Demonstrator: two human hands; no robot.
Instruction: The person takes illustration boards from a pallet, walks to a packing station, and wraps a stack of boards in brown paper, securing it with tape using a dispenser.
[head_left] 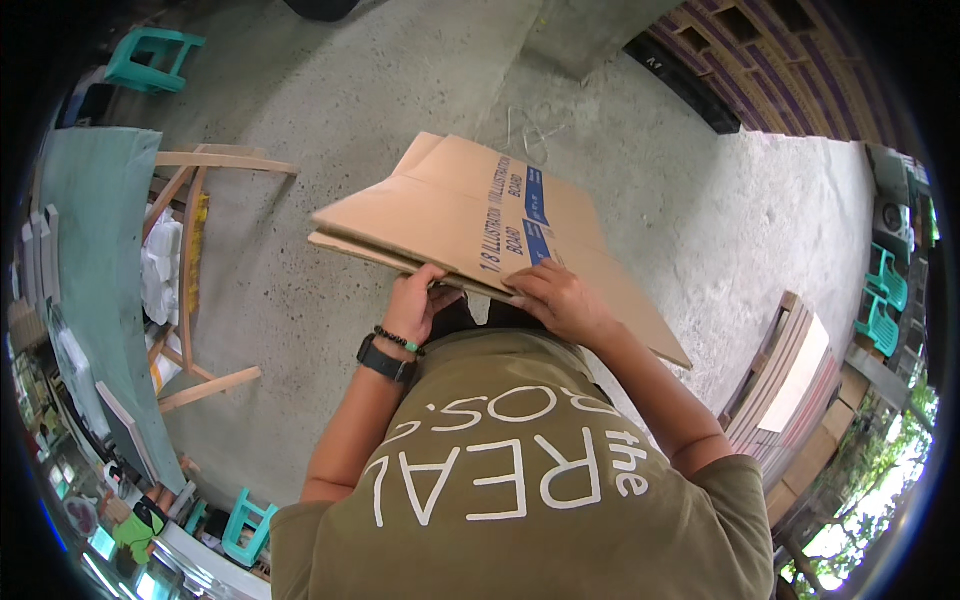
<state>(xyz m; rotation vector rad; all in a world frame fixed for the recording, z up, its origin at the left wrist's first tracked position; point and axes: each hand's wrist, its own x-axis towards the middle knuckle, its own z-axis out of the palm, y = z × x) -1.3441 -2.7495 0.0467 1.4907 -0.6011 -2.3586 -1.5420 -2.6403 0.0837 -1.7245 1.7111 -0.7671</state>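
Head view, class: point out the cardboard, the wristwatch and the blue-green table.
Cardboard (465, 222), head view: broad upper face.
Wristwatch (388, 364), head view: dark strap.
Blue-green table (106, 265), head view: bare tabletop.

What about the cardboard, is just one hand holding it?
No, the left hand and right hand both hold the folded cardboard at its near edge.

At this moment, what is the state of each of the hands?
Left hand: closed on the near edge of the folded cardboard.
Right hand: closed on the same edge, farther to the right.
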